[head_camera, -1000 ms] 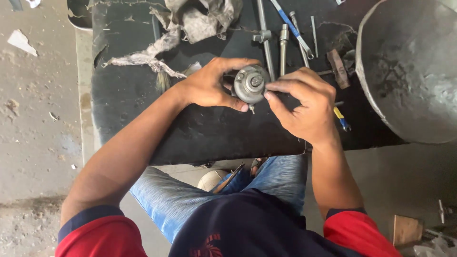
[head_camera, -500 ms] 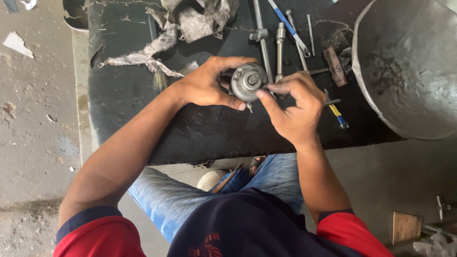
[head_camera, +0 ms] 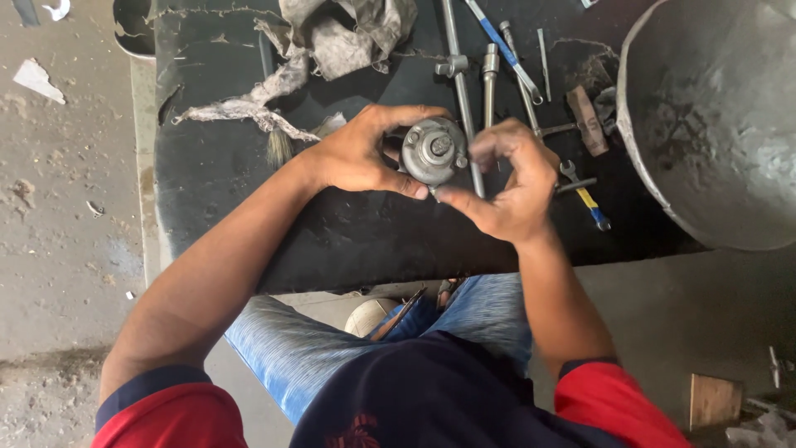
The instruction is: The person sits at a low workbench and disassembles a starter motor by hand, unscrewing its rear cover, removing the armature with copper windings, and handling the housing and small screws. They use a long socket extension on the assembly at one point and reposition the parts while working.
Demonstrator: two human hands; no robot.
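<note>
Black mat (head_camera: 249, 182), tools scattered — my left hand (head_camera: 361, 153) grips round metal part (head_camera: 434, 149), right hand (head_camera: 510, 178) pinches its rim; I'd keep it steady.

Navy shirt (head_camera: 431, 390) with red sleeves (head_camera: 170, 415), blue jeans (head_camera: 307, 348).

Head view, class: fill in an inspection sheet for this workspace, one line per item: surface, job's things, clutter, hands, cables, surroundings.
Surface: black mat, dusty, torn at its far edge.
Job's things: round grey metal part, held above the mat between both hands.
Clutter: dirty rag, brush, long socket wrenches, blue-handled tool, small spanner, large metal basin.
Hands: left hand grips the part's side; right hand pinches its other edge.
Cables: nothing seen.
Surroundings: concrete floor with scraps; wooden block.
</note>
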